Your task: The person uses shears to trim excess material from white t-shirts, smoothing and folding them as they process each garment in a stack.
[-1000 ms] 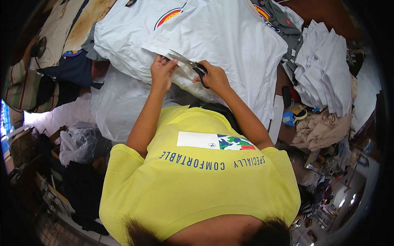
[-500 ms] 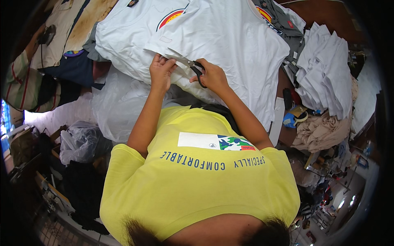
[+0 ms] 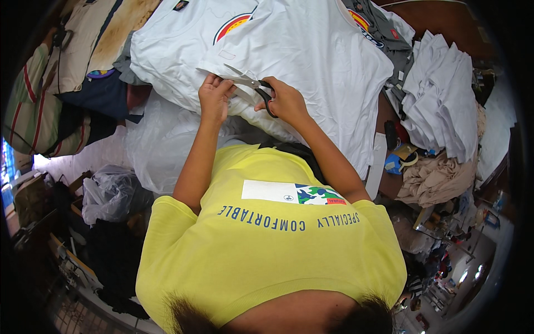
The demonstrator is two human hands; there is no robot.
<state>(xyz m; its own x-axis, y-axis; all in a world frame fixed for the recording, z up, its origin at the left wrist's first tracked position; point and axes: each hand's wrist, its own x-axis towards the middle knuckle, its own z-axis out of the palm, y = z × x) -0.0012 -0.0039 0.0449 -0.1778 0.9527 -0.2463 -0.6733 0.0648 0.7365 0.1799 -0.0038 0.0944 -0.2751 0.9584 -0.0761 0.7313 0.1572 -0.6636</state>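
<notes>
White shirts (image 3: 311, 61) with a rainbow-coloured arc print lie spread in front of me. My right hand (image 3: 285, 101) has its fingers through the black handles of a pair of scissors (image 3: 245, 80). The scissor blades are parted and point left over the shirt, close to a small stitched rectangle on the cloth. My left hand (image 3: 214, 96) pinches the edge of the white shirt just below the blades, its fingertips touching or almost touching the lower blade.
Stacked white cloth pieces (image 3: 436, 94) lie at the right, above a beige cloth heap (image 3: 431, 181) and a roll of tape (image 3: 409, 160). Clear plastic (image 3: 158, 145) hangs left of my lap. At far left another person's striped clothing (image 3: 33, 106) shows beside dark cloth.
Both hands and the scissors have shifted very slightly left. The blades remain parted at the shirt edge. The person at far left has moved a little.
</notes>
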